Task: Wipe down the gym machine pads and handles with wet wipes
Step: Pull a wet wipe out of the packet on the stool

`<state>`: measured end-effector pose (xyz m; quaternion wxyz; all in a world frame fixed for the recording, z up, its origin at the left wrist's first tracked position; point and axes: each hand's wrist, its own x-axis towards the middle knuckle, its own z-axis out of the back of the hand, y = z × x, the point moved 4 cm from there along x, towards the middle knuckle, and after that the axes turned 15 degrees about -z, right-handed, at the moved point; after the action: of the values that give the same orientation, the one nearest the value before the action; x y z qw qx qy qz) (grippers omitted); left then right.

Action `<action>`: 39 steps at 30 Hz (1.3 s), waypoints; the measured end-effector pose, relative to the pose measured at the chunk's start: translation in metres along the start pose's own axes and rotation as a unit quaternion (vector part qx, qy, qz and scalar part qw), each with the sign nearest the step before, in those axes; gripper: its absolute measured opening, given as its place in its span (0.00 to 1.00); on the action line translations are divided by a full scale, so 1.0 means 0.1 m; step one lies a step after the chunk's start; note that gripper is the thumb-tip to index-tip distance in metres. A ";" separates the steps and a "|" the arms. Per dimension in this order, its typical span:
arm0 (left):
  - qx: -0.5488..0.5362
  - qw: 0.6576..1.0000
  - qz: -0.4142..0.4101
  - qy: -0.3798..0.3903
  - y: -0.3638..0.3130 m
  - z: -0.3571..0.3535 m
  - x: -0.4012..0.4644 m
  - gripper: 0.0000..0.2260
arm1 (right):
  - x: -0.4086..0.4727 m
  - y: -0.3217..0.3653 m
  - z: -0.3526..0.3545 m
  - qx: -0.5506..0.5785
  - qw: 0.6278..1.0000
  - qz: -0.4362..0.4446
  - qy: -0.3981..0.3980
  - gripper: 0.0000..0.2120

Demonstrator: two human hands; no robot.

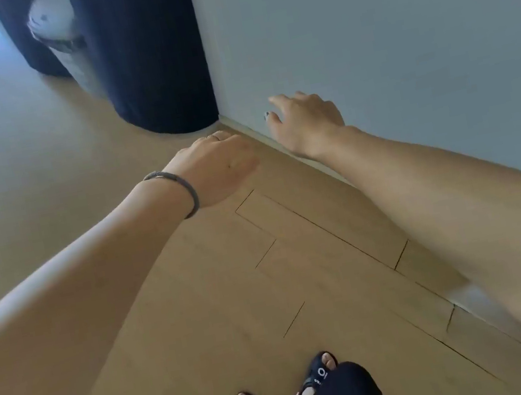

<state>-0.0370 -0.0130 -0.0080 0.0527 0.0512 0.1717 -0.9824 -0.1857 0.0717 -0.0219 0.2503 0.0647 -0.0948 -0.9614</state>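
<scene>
Wooden floor (175, 316) meets wall (397, 34) beside dark curtain (154, 59).

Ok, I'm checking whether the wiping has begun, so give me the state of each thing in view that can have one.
left hand: held out over the floor, holds nothing visible, fingers mostly hidden.
right hand: open, fingers spread, empty, by the wall.
wristband: worn on the left wrist.
dark curtain: hanging down to the floor.
sandals: worn on the feet, which stand on the floor.
Wet wipes, machine pads: none in view.
</scene>
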 end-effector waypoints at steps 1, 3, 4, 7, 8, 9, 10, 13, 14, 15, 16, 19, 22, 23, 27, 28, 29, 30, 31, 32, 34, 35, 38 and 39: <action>-0.012 1.000 0.026 -0.004 0.16 -0.02 -0.19 0.16 | -0.08 0.23 -0.11 -0.006 1.000 0.017 0.025 0.24; -0.024 0.997 0.075 -0.022 0.56 -0.10 -0.62 0.16 | -0.27 0.73 -0.35 -0.006 0.997 0.059 0.050 0.23; -0.033 0.994 0.097 -0.024 0.68 -0.14 -0.82 0.16 | -0.35 0.91 -0.43 -0.009 0.996 0.071 0.060 0.24; -0.045 0.983 0.176 -0.029 1.10 -0.28 -1.48 0.19 | -0.65 1.57 -0.77 -0.020 0.986 0.144 0.086 0.24; -0.048 0.977 0.204 -0.030 1.20 -0.30 -1.71 0.20 | -0.75 1.79 -0.87 -0.025 0.981 0.169 0.092 0.24; -0.052 0.970 0.236 -0.031 1.31 -0.33 -1.96 0.21 | -0.87 2.02 -0.97 -0.029 0.975 0.195 0.098 0.24; -0.059 0.962 0.266 -0.034 1.40 -0.36 -2.20 0.21 | -1.00 2.25 -1.06 -0.030 0.969 0.222 0.106 0.24; -0.069 0.932 0.352 -0.048 1.57 -0.47 -2.88 0.22 | -1.37 2.86 -1.32 -0.019 0.947 0.294 0.127 0.24; -0.074 0.920 0.382 -0.053 1.59 -0.50 -3.10 0.22 | -1.51 3.05 -1.39 -0.015 0.937 0.322 0.131 0.23; -0.081 0.906 0.411 -0.058 1.58 -0.54 -3.32 0.22 | -1.67 3.24 -1.48 -0.011 0.927 0.350 0.136 0.23; -0.090 0.891 0.441 -0.062 1.56 -0.59 -3.53 0.22 | -1.84 3.41 -1.58 -0.005 0.914 0.377 0.147 0.22; -0.113 0.846 0.516 -0.073 1.43 -0.77 -4.15 0.22 | -2.47 3.79 -1.85 -0.013 0.873 0.457 0.170 0.21; -0.137 0.796 0.582 -0.093 1.21 -0.95 -4.74 0.23 | -3.14 4.02 -2.04 -0.025 0.826 0.531 0.187 0.20; -0.143 0.782 0.598 -0.103 1.13 -1.01 -4.93 0.22 | -3.36 4.08 -2.08 -0.026 0.811 0.552 0.193 0.20; -0.159 0.727 0.655 -0.132 0.82 -1.24 -5.67 0.22 | -4.20 4.28 -2.20 -0.030 0.755 0.620 0.212 0.17; -0.162 0.713 0.668 -0.139 0.74 -1.29 -5.86 0.22 | -4.41 4.33 -2.23 -0.032 0.742 0.633 0.217 0.17; -0.164 0.700 0.680 -0.147 0.66 -1.34 -6.05 0.22 | -4.62 4.39 -2.25 -0.035 0.731 0.645 0.220 0.17; -0.165 0.688 0.689 -0.156 0.58 -1.39 -6.25 0.22 | -4.84 4.44 -2.27 -0.038 0.720 0.656 0.223 0.18; -0.165 0.679 0.696 -0.164 0.51 -1.44 -6.45 0.22 | -5.06 4.50 -2.29 -0.040 0.711 0.665 0.226 0.17; -0.164 0.671 0.702 -0.172 0.45 -1.48 -6.66 0.22 | -5.29 4.56 -2.31 -0.041 0.703 0.672 0.229 0.16; -0.164 0.658 0.712 -0.181 0.33 -1.57 -7.10 0.22 | -5.77 4.69 -2.35 -0.045 0.690 0.684 0.234 0.15; -0.165 0.654 0.715 -0.184 0.29 -1.61 -7.32 0.22 | -6.01 4.75 -2.37 -0.045 0.685 0.688 0.236 0.16; -0.163 0.644 0.720 -0.198 0.22 -1.71 -7.99 0.22 | -6.71 4.98 -2.47 -0.041 0.676 0.694 0.243 0.19; -0.164 0.639 0.723 -0.204 0.20 -1.75 -8.22 0.22 | -6.95 5.06 -2.52 -0.043 0.671 0.699 0.244 0.19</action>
<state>0.7925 0.0988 -0.0806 0.7874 -0.0524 0.2231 -0.5723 0.6974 -0.0565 -0.1048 0.8656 0.2015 -0.0068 -0.4584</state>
